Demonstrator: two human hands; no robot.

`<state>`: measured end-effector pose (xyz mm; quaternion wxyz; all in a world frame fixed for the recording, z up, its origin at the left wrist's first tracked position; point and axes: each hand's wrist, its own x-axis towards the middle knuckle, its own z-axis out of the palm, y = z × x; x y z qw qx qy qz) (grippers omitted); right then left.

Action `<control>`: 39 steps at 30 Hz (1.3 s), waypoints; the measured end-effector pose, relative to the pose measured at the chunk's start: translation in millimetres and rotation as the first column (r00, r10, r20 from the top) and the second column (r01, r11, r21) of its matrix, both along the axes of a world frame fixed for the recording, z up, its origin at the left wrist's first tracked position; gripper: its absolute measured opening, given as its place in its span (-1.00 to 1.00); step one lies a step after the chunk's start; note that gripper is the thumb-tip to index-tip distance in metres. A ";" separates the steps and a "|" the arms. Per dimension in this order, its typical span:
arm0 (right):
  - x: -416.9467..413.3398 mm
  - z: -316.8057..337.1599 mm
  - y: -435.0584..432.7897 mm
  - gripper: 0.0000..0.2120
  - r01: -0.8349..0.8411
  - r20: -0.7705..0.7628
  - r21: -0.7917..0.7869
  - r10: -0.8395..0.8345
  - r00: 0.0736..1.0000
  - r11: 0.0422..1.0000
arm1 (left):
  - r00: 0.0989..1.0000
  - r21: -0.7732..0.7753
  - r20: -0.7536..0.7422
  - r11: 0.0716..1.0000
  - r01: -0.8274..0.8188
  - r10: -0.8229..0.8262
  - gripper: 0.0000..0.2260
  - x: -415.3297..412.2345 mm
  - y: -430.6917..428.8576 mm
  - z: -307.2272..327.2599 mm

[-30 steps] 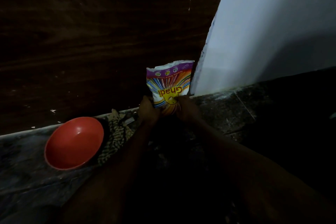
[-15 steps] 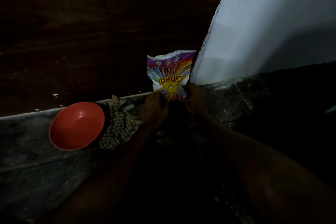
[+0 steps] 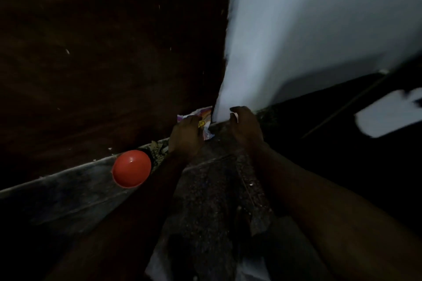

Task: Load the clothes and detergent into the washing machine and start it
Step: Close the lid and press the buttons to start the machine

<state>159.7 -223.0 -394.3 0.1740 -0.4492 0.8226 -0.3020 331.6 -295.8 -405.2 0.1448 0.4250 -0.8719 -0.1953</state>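
First: Since half a second ago the detergent packet [image 3: 204, 113] has sunk from standing tall between both hands to lying low at the foot of the wall, and the right hand [image 3: 245, 130] has come off to one side. What sits closest to us?

Second: Two forearms, stretched over the dark speckled bench [image 3: 68, 189]. Take the red bowl [image 3: 132, 171] as the mark. It stands on the bench just left of the left forearm. A patterned cloth [image 3: 157, 153] lies just beyond it to the right, and from here their edges seem to meet.

First: And the hands?

Second: Both lie beyond the bowl and to its right. The left hand [image 3: 185, 137] is curled over the packet, gripping it so that only the top and one corner show. The right hand is farther right again, with its fingers curled against the white wall [image 3: 296, 41]. A pale scrap shows by its thumb, but I cannot tell whether it pinches anything.

First: How will the packet behave?

Second: I'd judge it light and soft, a thin slick film with loose powder shifting inside. It should crumple and slump rather than stand stiff. I cannot make out whether the top is torn open, but if it is, tipping would spill powder. It is best taken round the middle, mouth upward, with the other hand beneath.

First: The count?

Second: One packet, one bowl, one cloth, two hands. Farthest from the bowl are one dark wooden panel [image 3: 102, 64] and the white wall. No washing machine or pile of laundry shows.
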 end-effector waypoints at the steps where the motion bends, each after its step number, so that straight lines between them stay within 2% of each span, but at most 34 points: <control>1: -0.5 33.1 8.8 -0.70 0.030 0.000 -0.010 -0.030 1.000 1.000 | 1.000 -0.018 -0.009 0.999 0.027 -0.027 -0.59 1.9 5.8 34.2; 5: 15.6 158.4 48.6 -0.72 0.061 -0.034 -0.064 -0.063 0.997 0.996 | 0.992 -0.072 -0.093 0.994 0.078 -0.085 -0.69 15.4 32.6 155.0; 8: 30.4 235.6 71.9 -0.69 0.059 -0.029 -0.058 -0.061 0.998 0.997 | 0.991 -0.068 -0.063 0.991 0.114 -0.118 -0.71 22.0 45.3 226.1; 15: 32.4 354.3 117.6 -0.69 0.135 -0.103 -0.206 -0.159 0.982 0.969 | 0.959 -0.166 -0.041 0.949 0.270 -0.280 -0.70 15.9 78.3 335.4; 19: 12.5 387.8 145.5 -0.72 0.199 -0.166 -0.270 -0.249 0.954 0.942 | 0.931 -0.231 -0.115 0.921 0.315 -0.347 -0.77 -7.6 95.7 370.9; 22: -2.1 402.0 169.4 -0.72 0.252 -0.183 -0.350 -0.330 0.926 0.902 | 0.914 -0.251 -0.141 0.907 0.339 -0.381 -0.74 -31.3 113.9 384.6; 25: -18.9 411.5 198.0 -0.70 0.297 -0.201 -0.394 -0.397 0.895 0.869 | 0.859 -0.271 -0.130 0.852 0.449 -0.494 -0.69 -65.3 132.1 393.2; 28: -44.7 416.2 235.4 -0.71 0.371 -0.235 -0.414 -0.491 0.839 0.831 | 0.783 -0.323 -0.125 0.771 0.549 -0.610 -0.67 -108.0 153.4 403.1; 33: -89.8 417.1 299.9 -0.69 0.502 -0.276 -0.396 -0.621 0.733 0.769 | 0.694 -0.356 -0.149 0.693 0.626 -0.704 -0.60 -187.1 202.6 419.0; 39: -150.8 421.2 358.5 -0.70 0.590 -0.310 -0.374 -0.696 0.647 0.715 | 0.586 -0.401 -0.148 0.590 0.701 -0.797 -0.68 -281.7 252.5 423.5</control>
